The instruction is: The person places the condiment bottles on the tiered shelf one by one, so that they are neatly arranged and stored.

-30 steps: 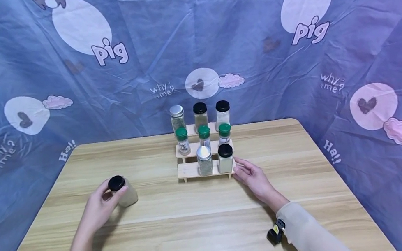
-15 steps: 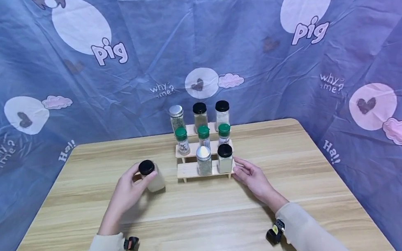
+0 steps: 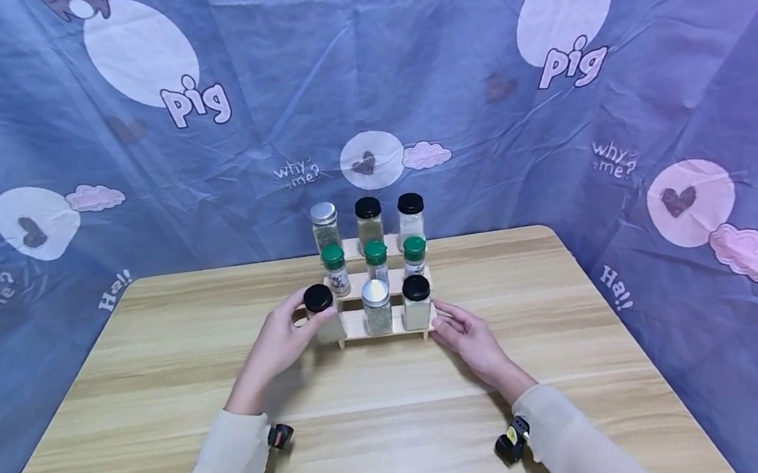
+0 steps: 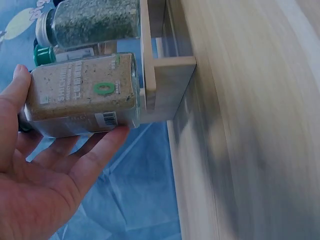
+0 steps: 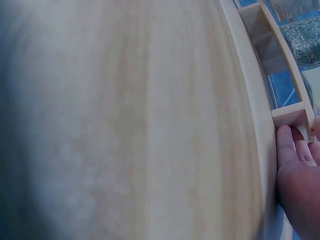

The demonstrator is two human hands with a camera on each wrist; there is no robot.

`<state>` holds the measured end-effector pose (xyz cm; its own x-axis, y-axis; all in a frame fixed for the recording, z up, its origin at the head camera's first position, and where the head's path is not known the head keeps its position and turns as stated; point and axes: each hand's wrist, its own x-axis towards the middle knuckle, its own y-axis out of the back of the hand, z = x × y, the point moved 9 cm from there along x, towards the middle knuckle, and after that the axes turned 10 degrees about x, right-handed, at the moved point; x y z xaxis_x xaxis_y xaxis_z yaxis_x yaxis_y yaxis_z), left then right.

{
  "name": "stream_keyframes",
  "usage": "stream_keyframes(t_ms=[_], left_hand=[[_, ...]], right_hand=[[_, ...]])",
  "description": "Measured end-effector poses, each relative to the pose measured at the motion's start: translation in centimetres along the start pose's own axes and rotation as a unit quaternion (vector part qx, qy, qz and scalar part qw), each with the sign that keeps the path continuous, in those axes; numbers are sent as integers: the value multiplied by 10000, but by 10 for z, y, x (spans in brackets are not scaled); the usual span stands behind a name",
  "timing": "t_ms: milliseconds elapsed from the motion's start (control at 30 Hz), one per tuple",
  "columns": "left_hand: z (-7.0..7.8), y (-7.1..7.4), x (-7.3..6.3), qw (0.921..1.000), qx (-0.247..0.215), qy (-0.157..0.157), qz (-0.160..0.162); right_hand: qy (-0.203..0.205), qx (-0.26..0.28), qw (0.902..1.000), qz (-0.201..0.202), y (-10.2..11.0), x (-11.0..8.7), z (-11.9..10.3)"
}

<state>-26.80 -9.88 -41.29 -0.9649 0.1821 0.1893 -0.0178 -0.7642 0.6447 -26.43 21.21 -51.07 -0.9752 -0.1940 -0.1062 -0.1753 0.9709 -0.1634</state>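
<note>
My left hand grips a spice jar with a black lid and brown, speckled contents. In the head view it is at the left end of the lowest tier of a wooden spice rack. The left wrist view has the jar's base close to the tier's edge; whether they touch I cannot tell. My right hand holds the rack's right end, fingers at the end of the lowest tier in the right wrist view. On that tier stand a silver-lidded jar and a black-lidded jar of pale contents.
Green-capped bottles fill the middle tier. Up top are a silver-lidded jar and two black-lidded ones. The wooden table backs onto a blue printed curtain.
The left hand has carried the black-lidded jar right and away from me, from the table's left side to the rack's lowest tier. My right hand stays at the rack; the head view shifts slightly.
</note>
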Motion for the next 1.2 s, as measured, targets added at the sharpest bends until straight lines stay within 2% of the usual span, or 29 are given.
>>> stream_keyframes(t_ms=[300,467,733,833,933,1000,1067,1133,1200], left_hand=[[-1,-7,6,9997,118,149,-132],[1,-9,9,9998,13,162,-134],[3,-6,7,9995,138,269,-121],[1,0,1,9985,406,320,-155],[4,12,-7,9936,1116,145,-27],[11,23,-14,9862,1629,-190,247],[20,34,-20,9752,2048,-579,600],[28,43,-26,9650,2270,-943,915],[32,48,-32,9554,2502,-1160,1058]], right_hand=[[21,61,10000,-58,-3,-1,1],[86,36,9999,-59,-3,0,-1],[85,18,9999,-103,-7,3,-3],[18,-106,9997,-239,-9,0,-5],[-3,-718,9967,-387,-10,-8,-14],[125,-1428,9888,-425,-9,-16,-26],[382,-2249,9730,-340,-5,-25,-41],[799,-3114,9467,-202,-3,-35,-60],[1150,-3885,9142,-10,0,-45,-76]])
